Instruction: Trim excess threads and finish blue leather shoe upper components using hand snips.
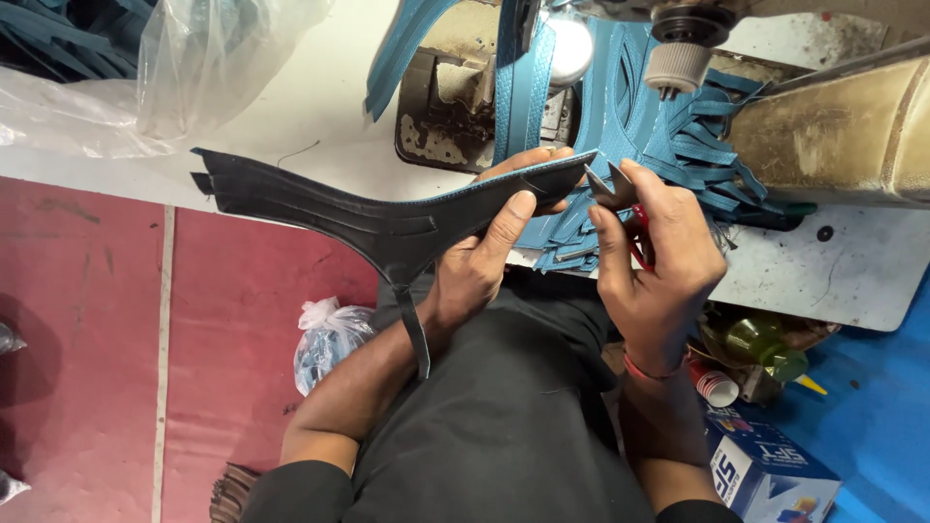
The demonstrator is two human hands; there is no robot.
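My left hand (484, 257) grips a black sandal upper piece (368, 213) with teal stitching along its top edge. The piece fans out to the left into several strap ends, and a thin strap hangs down from it. My right hand (654, 247) holds small thread snips (610, 187) with red handles, their blades at the right tip of the piece. Both hands are just in front of a sewing machine (843, 126).
A pile of teal straps (668, 126) lies on the white machine table (823, 271). Clear plastic bags (213, 58) sit at the upper left. On the red floor is a small plastic bag (325, 339). A green bottle (760, 344), a paper cup (715, 384) and a blue box (765, 470) are at the lower right.
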